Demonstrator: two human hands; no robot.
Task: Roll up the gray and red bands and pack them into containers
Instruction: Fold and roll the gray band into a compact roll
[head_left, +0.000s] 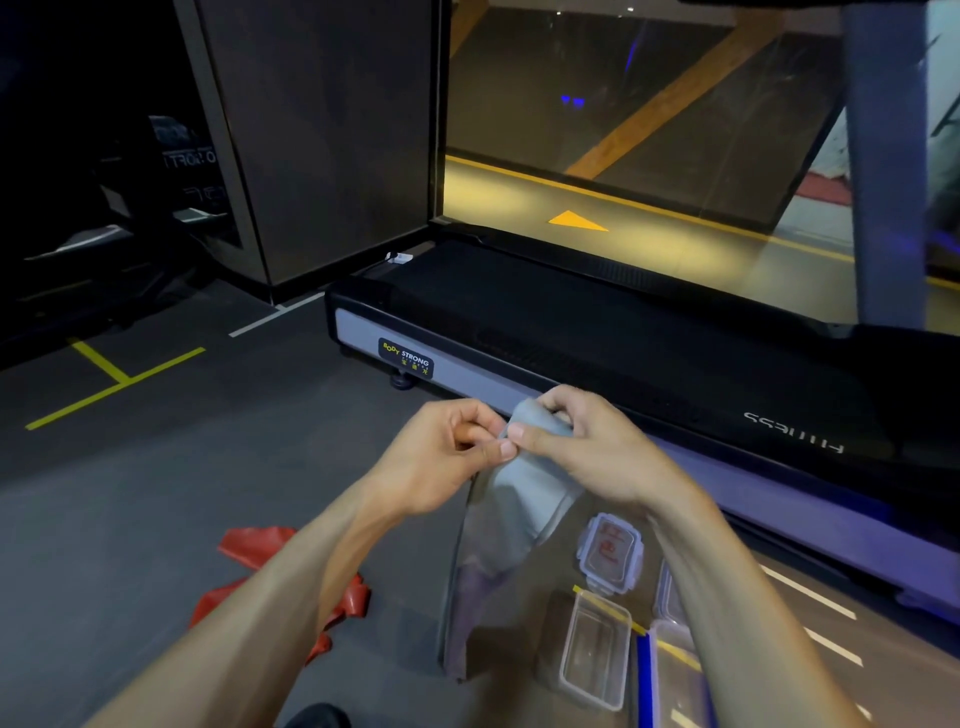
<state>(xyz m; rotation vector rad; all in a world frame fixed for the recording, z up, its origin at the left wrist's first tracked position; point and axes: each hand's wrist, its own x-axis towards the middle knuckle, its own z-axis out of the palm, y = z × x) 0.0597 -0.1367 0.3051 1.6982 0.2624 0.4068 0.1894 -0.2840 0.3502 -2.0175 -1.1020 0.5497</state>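
Above the floor (156, 509), the gray band (511, 525) is held hanging lengthwise downward, its top end pinched by the curled fingers of both the left hand (441, 457) and right hand (582, 441), raised side by side; the red band (270, 571) lies crumpled lower left, clear boxes (595, 649) lower right.

One gray band (511, 512), one red band (291, 577), one open container (595, 649), one lid (610, 551), two hands.
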